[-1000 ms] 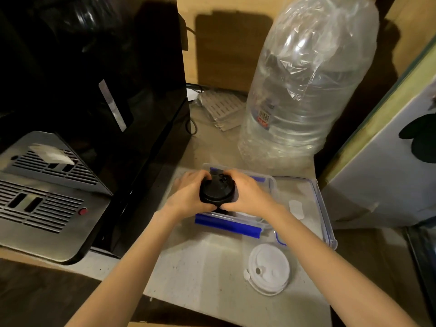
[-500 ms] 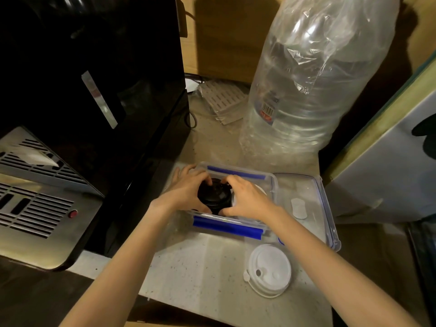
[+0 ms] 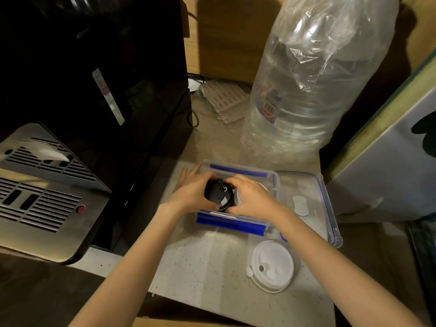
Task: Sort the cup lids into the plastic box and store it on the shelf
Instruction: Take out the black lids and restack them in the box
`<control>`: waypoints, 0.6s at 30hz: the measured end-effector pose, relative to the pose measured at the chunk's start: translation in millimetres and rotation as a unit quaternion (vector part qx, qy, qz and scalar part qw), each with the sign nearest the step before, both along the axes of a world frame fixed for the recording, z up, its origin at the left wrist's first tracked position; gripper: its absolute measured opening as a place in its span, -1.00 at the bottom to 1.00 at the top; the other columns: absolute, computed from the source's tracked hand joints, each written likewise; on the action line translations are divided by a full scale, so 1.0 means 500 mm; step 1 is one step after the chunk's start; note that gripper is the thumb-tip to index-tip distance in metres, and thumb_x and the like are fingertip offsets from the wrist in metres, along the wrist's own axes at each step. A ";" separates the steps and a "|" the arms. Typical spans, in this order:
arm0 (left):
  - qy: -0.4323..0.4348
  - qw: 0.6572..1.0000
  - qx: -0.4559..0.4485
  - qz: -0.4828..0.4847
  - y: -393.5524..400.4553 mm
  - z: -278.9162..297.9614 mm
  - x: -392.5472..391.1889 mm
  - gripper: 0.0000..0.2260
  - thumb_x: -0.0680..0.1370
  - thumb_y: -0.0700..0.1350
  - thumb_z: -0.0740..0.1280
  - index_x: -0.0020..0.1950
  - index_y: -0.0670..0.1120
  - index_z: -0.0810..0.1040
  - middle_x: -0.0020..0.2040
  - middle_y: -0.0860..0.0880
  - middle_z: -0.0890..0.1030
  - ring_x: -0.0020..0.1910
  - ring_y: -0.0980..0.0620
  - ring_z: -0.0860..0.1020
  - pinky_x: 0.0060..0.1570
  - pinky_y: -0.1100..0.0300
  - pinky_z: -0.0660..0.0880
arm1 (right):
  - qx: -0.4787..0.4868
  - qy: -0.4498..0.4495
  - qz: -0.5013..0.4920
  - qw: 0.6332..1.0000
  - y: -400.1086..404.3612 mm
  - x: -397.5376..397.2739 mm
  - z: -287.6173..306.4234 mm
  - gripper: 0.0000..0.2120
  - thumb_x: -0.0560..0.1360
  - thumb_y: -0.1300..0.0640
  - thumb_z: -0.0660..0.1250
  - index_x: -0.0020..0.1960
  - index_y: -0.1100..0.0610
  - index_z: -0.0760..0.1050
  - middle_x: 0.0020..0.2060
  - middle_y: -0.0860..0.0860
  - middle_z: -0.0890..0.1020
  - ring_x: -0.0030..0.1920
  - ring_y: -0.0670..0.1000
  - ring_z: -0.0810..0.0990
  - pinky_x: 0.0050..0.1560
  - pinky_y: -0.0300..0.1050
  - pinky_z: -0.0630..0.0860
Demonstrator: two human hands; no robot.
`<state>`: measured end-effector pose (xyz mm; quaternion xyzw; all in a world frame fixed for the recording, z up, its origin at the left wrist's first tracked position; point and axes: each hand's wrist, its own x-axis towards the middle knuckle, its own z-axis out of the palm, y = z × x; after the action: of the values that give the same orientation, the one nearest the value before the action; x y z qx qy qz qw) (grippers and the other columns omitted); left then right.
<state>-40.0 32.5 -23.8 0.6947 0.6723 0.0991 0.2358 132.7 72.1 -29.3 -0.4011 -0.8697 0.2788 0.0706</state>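
Now the black lid [image 3: 219, 194] sits lower than a second ago, down inside the left half of the clear plastic box [image 3: 273, 182]; earlier it was held above the rim. Both hands have sunk with it. The left hand [image 3: 192, 193] curls round the lid from its 9 o'clock side, thumb near the front rim, fingertips reaching past the box's far-left corner, its grip closed on the lid. The right hand [image 3: 252, 198] cups the lid from 3 o'clock, thumb at the near edge and fingers arched over the far edge, likewise gripping it. Both forearms run in from the bottom of the view, wrists roughly level.

A white lid shows only partly inside the box, under the right hand. Another white lid [image 3: 271, 265] lies flat on the table [image 3: 207, 267] at 5 o'clock from the box, apart from it, unmoved. The box's own cover [image 3: 316, 192] lies open at 3 o'clock, touching the box. A big water bottle [image 3: 306, 90] stands at 12 o'clock, a coffee machine [image 3: 70, 114] at 9 o'clock.
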 end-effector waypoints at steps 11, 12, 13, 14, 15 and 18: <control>0.050 0.998 -0.032 0.026 0.008 0.006 0.027 -0.45 0.31 -0.11 0.47 0.26 0.01 0.39 0.40 -0.04 0.38 0.51 -0.06 -0.07 0.43 -0.24 -0.21 | 0.044 -0.040 -0.022 0.998 -0.003 -0.003 -0.021 -0.49 0.36 0.07 0.45 0.27 0.12 0.42 0.22 0.06 0.54 0.26 0.07 0.44 0.27 -0.08 0.31; 0.050 0.998 -0.038 0.026 0.010 0.006 0.027 -0.45 0.31 -0.11 0.47 0.26 0.00 0.38 0.41 -0.05 0.37 0.51 -0.06 -0.07 0.43 -0.25 -0.20 | 0.039 -0.036 -0.027 0.998 -0.004 0.000 -0.021 -0.46 0.36 0.06 0.45 0.29 0.11 0.40 0.24 0.06 0.53 0.29 0.06 0.42 0.30 -0.06 0.30; 0.053 0.997 -0.046 0.026 0.013 0.005 0.026 -0.44 0.31 -0.11 0.47 0.26 0.00 0.37 0.41 -0.05 0.36 0.51 -0.07 -0.08 0.43 -0.25 -0.21 | 0.032 -0.027 -0.034 0.999 -0.006 0.003 -0.020 -0.44 0.37 0.07 0.44 0.33 0.10 0.37 0.27 0.06 0.51 0.32 0.05 0.40 0.33 -0.05 0.30; 0.058 0.996 -0.056 0.026 0.015 0.006 0.024 -0.42 0.30 -0.09 0.47 0.28 0.00 0.36 0.43 -0.05 0.34 0.51 -0.07 -0.09 0.42 -0.26 -0.25 | 0.025 -0.013 -0.042 0.999 -0.009 0.008 -0.018 -0.43 0.39 0.07 0.43 0.35 0.09 0.34 0.29 0.06 0.49 0.33 0.05 0.38 0.34 -0.04 0.31; 0.061 0.996 -0.066 0.025 0.018 0.008 0.024 -0.40 0.30 -0.07 0.48 0.30 0.00 0.35 0.44 -0.05 0.31 0.51 -0.07 -0.10 0.39 -0.25 -0.29 | 0.019 0.007 -0.052 0.998 -0.012 0.015 -0.013 -0.43 0.40 0.09 0.41 0.36 0.09 0.32 0.31 0.06 0.47 0.35 0.05 0.37 0.35 -0.03 0.30; 0.063 0.995 -0.065 0.034 0.020 0.015 0.030 -0.34 0.30 -0.01 0.48 0.35 0.01 0.31 0.47 -0.04 0.25 0.51 -0.05 -0.10 0.35 -0.23 -0.35 | 0.015 0.074 -0.090 0.993 -0.023 0.043 0.008 -0.50 0.45 0.16 0.36 0.35 0.11 0.34 0.29 0.07 0.48 0.34 0.04 0.37 0.32 -0.10 0.28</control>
<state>-24.9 42.4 -16.2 0.6595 0.7141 0.0185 0.2340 154.4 60.4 -25.2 -0.4546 -0.8269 0.2868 0.1653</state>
